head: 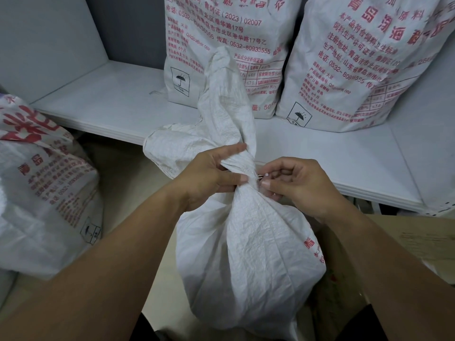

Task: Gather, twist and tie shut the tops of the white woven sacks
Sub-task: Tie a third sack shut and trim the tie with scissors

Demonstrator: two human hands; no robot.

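Gripping the sack (246, 242) at its gathered neck (240, 171), my left hand (209, 178) has the thumb laid over the bunched weave and the fingers curled round it from the left. My right hand (295, 183) sits just beside the neck on the other side. Its fingers are curled in, and thumb and forefinger pinch a thin strand (260, 177) against the weave; it is too small for me to tell what it is made of. The two hands nearly meet across the neck. Below the grip the sack bulges full and stands upright between my forearms, with a bit of red print on its right flank. Above the grip the loose top (226, 107) rises in a crumpled column, and one flap sags out to the left. The sack stands in front of the edge of a white shelf (110, 99). On that shelf, well behind the neck, two printed sacks (221, 45) stand side by side, white with red lettering. A third sack (44, 183) slumps at my left on the pale floor (128, 193), and a brown box (406, 239) sits at my right.
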